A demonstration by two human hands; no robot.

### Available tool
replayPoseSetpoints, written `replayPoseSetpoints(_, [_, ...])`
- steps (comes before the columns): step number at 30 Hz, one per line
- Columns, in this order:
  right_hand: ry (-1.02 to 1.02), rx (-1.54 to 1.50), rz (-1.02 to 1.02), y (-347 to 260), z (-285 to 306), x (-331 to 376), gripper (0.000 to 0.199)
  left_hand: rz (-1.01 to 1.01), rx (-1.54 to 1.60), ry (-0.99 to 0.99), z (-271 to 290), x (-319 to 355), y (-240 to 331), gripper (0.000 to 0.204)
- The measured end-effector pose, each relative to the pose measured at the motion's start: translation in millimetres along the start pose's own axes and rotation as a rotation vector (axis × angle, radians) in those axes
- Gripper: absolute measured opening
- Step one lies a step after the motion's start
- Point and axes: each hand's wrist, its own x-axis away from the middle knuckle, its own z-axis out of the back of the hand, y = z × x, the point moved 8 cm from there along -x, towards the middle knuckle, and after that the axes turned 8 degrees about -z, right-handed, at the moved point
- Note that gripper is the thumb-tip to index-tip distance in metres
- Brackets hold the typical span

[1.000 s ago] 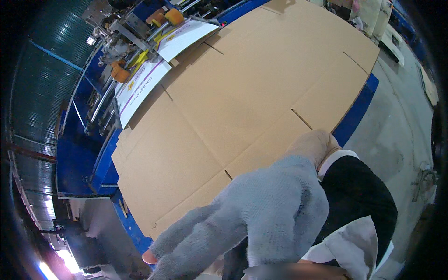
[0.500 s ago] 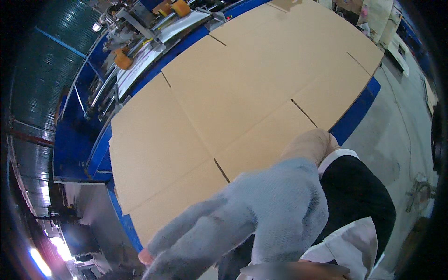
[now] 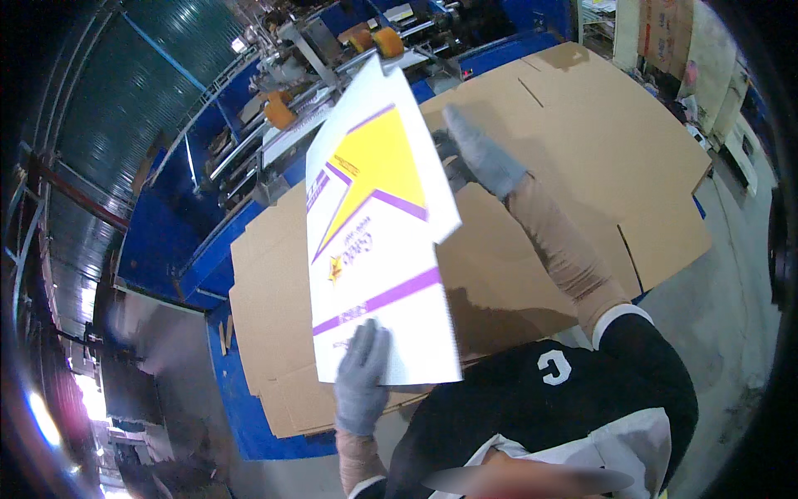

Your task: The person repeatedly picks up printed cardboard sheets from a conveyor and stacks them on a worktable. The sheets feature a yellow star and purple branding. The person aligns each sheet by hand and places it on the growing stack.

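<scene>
A white printed cardboard sheet (image 3: pixel 399 333) with a yellow star and purple bands stands tilted up in front of me. My left hand (image 3: pixel 363 378), in a grey knit glove, is closed on its lower left edge, with the fingers on the printed face. Beyond the sheet's right edge is my right hand (image 3: pixel 490 158), also gloved, its visible fingers stretched out and apart. Darker fingers of it reach close to that edge; whether they touch the sheet is unclear. Beneath lie stacked brown cardboard sheets (image 3: pixel 573 141) with slots and crease lines.
Behind the stack stands a blue machine (image 3: pixel 166 241) with metal rods and orange rollers (image 3: pixel 387 41). A blue table edge (image 3: pixel 249 424) shows at the lower left. Grey floor (image 3: pixel 706 333) lies to the right, with brown cardboard (image 3: pixel 665 33) at the far right.
A sheet now stands raised, showing a printed face where plain brown filled the view. A gloved hand no longer covers the foreground; my left hand is on the sheet, my right beyond it.
</scene>
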Motion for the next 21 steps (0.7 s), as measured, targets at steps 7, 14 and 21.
replayPoseSetpoints(7, [-0.165, -0.278, -0.042, 39.3, -22.0, -35.9, 0.05, -0.004, 0.018, 0.138, -18.7, 10.0, -4.4, 0.047])
replayPoseSetpoints(14, [-0.243, -0.644, -0.068, 69.0, -10.7, 3.8, 0.045, 0.042, -0.006, 0.329, -3.9, 20.0, -23.1, 0.038])
replayPoseSetpoints(21, [1.399, 1.123, -0.305, 93.0, 307.0, 241.0, 0.043, 0.461, -0.07, 1.137, 70.9, 88.7, -102.4, 0.026])
